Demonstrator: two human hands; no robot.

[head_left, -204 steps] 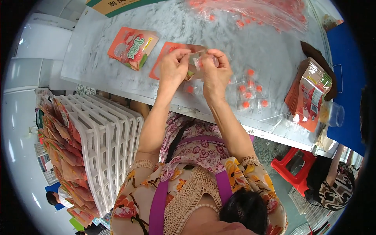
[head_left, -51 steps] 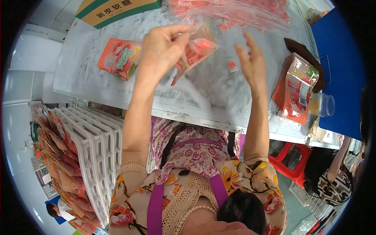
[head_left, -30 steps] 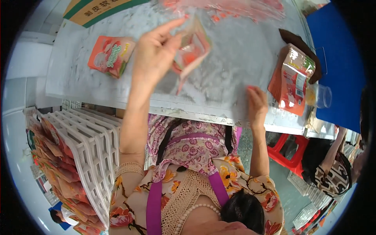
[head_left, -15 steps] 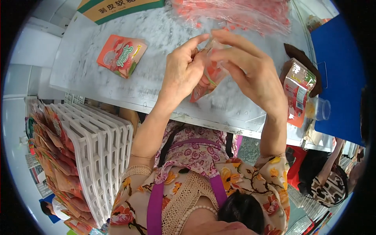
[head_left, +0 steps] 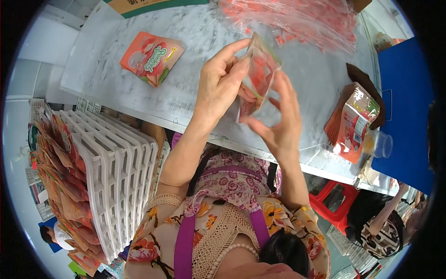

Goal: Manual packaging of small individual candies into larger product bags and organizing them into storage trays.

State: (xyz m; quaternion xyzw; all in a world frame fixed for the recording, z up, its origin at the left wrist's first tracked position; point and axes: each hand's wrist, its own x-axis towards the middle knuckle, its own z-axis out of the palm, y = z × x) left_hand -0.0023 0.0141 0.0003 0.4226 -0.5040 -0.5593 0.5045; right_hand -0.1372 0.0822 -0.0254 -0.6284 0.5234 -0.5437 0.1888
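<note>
My left hand [head_left: 218, 88] and my right hand [head_left: 278, 121] both hold a small orange-and-clear pouch [head_left: 258, 76] up above the grey table [head_left: 116, 88]. The left fingers pinch its upper left edge. The right fingers grip its lower right side. The pouch is tilted, with red pieces showing inside.
A small stack of orange pouches [head_left: 151, 56] lies at the table's left. Another stack of pouches [head_left: 353, 122] leans at the right edge beside a clear cup [head_left: 380, 144]. Red items in clear plastic [head_left: 302, 16] fill the far side. White slatted trays [head_left: 118, 176] stand at lower left.
My right hand dropped to the table edge, then came back up to the pouch. Both hands now hold it, slightly higher and more upright than half a second ago.
</note>
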